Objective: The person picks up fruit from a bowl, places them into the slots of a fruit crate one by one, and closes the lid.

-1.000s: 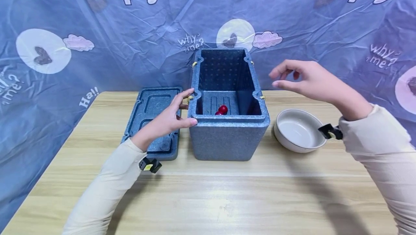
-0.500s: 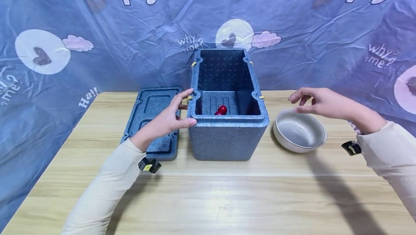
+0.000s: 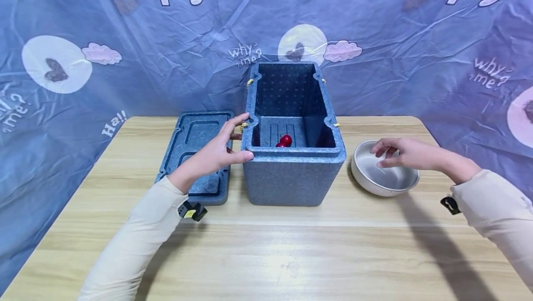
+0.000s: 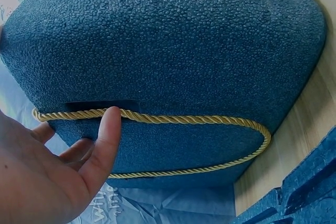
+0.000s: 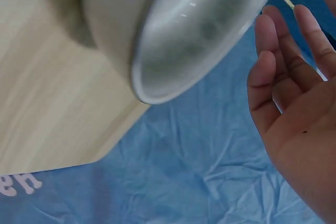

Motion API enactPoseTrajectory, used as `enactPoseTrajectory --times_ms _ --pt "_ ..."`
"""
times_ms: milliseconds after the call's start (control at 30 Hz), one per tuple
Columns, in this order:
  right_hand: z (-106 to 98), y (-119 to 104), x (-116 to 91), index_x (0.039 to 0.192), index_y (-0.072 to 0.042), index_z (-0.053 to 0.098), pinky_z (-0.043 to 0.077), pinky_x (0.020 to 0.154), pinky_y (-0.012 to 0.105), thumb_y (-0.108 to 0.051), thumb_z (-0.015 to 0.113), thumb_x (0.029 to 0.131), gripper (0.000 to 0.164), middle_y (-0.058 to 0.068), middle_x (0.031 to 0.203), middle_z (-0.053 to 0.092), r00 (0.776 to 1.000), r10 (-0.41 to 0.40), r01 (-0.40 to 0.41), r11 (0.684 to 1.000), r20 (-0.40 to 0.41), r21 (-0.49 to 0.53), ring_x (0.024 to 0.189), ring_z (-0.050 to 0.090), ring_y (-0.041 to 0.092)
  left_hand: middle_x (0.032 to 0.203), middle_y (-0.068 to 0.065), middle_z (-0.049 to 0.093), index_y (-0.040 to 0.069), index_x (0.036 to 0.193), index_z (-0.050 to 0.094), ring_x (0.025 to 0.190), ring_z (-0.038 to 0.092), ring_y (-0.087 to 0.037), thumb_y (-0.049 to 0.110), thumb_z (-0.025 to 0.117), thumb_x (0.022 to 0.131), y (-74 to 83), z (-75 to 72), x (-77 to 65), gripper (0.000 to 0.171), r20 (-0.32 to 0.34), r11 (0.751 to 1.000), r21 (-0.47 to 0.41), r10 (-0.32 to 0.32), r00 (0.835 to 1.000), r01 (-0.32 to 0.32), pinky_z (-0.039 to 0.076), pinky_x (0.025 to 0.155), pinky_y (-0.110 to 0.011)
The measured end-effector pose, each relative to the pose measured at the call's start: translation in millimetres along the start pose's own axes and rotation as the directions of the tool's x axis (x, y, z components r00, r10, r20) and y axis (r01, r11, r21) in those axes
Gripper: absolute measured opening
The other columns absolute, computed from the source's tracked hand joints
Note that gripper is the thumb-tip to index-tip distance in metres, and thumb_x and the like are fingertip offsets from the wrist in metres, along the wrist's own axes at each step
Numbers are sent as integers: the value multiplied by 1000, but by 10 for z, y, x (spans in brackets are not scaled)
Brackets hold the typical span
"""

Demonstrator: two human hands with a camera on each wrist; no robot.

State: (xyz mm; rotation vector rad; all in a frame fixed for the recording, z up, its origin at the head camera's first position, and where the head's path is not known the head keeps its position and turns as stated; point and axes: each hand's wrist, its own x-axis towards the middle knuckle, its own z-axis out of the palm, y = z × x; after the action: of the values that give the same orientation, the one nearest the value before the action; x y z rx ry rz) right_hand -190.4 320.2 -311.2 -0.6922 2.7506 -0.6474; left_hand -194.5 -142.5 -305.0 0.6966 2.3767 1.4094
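A tall blue-grey foam box (image 3: 291,181) stands uncovered at the middle of the table. Shiny red round things (image 3: 285,140), cherry-like, lie together on its floor near the front; their exact kind is unclear. My left hand (image 3: 212,153) rests against the box's left side, thumb and forefinger spread along the rim. In the left wrist view, the thumb touches beside a gold twisted rope (image 4: 194,119) on that wall. My right hand (image 3: 416,155) hovers over a white bowl (image 3: 376,186), its fingers loosely bent and holding nothing. Part of the bowl's far rim is hidden behind it.
The box's matching lid (image 3: 204,130) lies on the wooden table (image 3: 275,254) left of the box, partly under my left forearm. A printed blue cloth (image 3: 187,51) hangs right behind the table.
My right hand has come down and to the right, from above the gap between box and bowl to over the bowl. My left hand, the box and the red things stay put.
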Motion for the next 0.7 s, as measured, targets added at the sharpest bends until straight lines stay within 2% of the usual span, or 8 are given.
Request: enactPoseTrajectory --times_ms 233,500,700 --pt "110 91 -15 109 -3 64 48 74 22 -17 75 82 33 5 102 66 993 36 -41 998 111 37 83 55 -3 160 1 7 40 152 13 138 33 -32 81 63 66 -1 -3 4 108 -2 1000 0 0 1000 0 42 97 -46" --pt "224 164 -3 110 -2 61 48 75 22 -16 74 83 33 4 99 65 976 26 -53 991 215 119 87 56 -1 160 1 8 40 152 13 138 34 -32 79 64 69 -8 -7 9 105 -5 1000 5 4 1000 -4 42 97 -46" --pt "285 191 -9 106 -1 62 48 73 21 -12 72 83 28 3 93 65 973 21 -57 987 229 149 83 55 -5 160 0 9 38 153 13 137 34 -32 74 66 71 -8 -5 3 103 -8 1000 5 8 1000 -8 42 95 -43"
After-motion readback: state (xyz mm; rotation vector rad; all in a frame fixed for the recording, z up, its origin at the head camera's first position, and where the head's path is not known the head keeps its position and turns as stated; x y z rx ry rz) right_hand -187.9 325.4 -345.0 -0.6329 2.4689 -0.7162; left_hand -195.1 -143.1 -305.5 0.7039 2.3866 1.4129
